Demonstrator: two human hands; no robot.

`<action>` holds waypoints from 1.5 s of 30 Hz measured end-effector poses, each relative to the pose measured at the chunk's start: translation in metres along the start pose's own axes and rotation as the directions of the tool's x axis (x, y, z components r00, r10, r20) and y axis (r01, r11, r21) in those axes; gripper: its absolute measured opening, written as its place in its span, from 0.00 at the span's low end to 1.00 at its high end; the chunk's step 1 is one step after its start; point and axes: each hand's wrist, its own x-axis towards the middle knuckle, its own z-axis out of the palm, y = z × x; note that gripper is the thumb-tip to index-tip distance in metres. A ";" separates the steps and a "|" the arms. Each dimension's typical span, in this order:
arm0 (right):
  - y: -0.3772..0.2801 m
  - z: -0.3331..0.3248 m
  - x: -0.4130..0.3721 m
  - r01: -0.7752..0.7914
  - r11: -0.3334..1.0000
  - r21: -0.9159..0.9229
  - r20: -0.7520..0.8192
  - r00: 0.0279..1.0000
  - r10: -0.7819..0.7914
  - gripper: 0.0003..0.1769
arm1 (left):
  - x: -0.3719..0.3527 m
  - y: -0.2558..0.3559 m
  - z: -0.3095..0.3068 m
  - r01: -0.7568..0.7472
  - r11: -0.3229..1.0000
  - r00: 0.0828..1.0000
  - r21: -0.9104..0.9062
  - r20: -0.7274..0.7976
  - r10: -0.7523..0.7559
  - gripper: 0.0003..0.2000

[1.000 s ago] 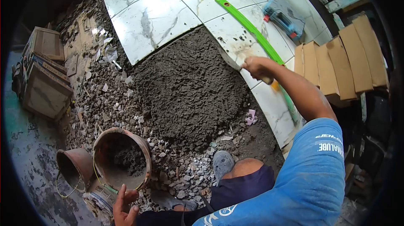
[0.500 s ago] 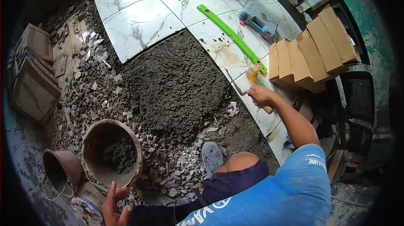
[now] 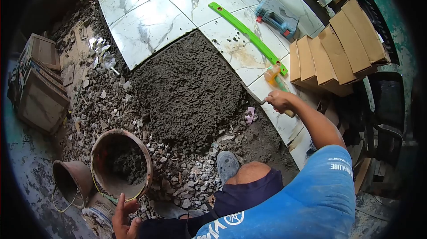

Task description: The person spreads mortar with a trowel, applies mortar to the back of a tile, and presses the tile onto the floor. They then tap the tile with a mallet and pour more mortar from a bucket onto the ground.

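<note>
My right hand [image 3: 280, 102] is closed around a trowel [image 3: 257, 96], whose thin blade lies along the edge of the white tiles, beside the wet mortar. The grey mortar bed [image 3: 187, 87] has a rough surface. Close to that hand, a mallet [image 3: 272, 75] with an orange head rests on the tiles, its handle partly hidden. My left hand [image 3: 124, 216] has its fingers apart and holds nothing, just below the rim of a bucket [image 3: 148, 159] with mortar inside.
A green level [image 3: 249, 36] and a blue clear case [image 3: 278, 21] lie on the tiles [image 3: 147, 25]. Cardboard boxes [image 3: 329, 58] stand at the right. Rubble [image 3: 106, 105] surrounds the mortar at the left, near a smaller bucket [image 3: 76, 174] and a stack of wooden pieces [image 3: 42, 92].
The trowel blade has moved down and now sits lower against the tile edge. The whole view has shifted slightly. My left hand stays near the bucket.
</note>
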 end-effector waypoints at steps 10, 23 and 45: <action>-0.034 0.036 0.059 0.111 0.831 0.546 -0.265 0.963 0.046 0.18 | 0.009 -0.009 0.007 -0.030 0.999 0.996 -0.019 -0.085 0.029 0.39; -0.294 0.096 0.063 0.418 0.858 0.297 0.056 0.890 -0.453 0.20 | -0.006 0.006 0.011 -0.050 0.994 0.991 0.094 -0.119 0.061 0.36; -0.398 0.194 0.123 0.145 0.360 0.922 -0.012 0.938 -0.346 0.20 | -0.002 0.008 0.001 0.093 0.990 0.994 0.106 0.044 -0.098 0.34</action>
